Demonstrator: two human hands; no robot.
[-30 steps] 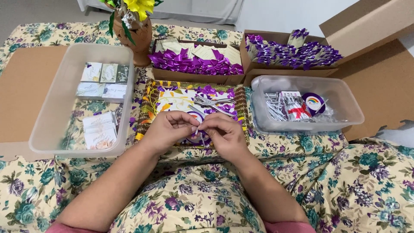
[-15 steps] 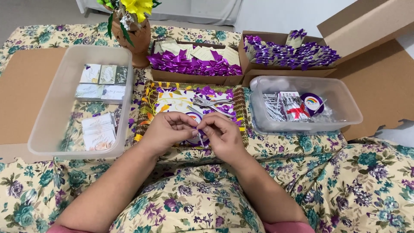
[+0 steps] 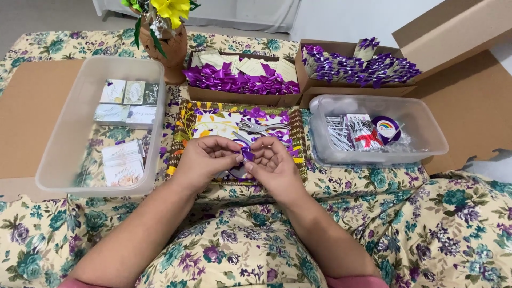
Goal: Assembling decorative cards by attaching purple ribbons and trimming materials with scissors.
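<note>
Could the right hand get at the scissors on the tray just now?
Probably yes. The scissors lie uncovered on the tray, just beyond the right hand, with nothing between. But that hand and the left hand both pinch a small purple ribbon, so it isn't free.

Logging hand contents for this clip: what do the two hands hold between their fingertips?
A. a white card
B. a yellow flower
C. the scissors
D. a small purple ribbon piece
D: the left hand and right hand pinch a small purple ribbon piece together above the patterned tray, while the scissors lie untouched on it.
</note>
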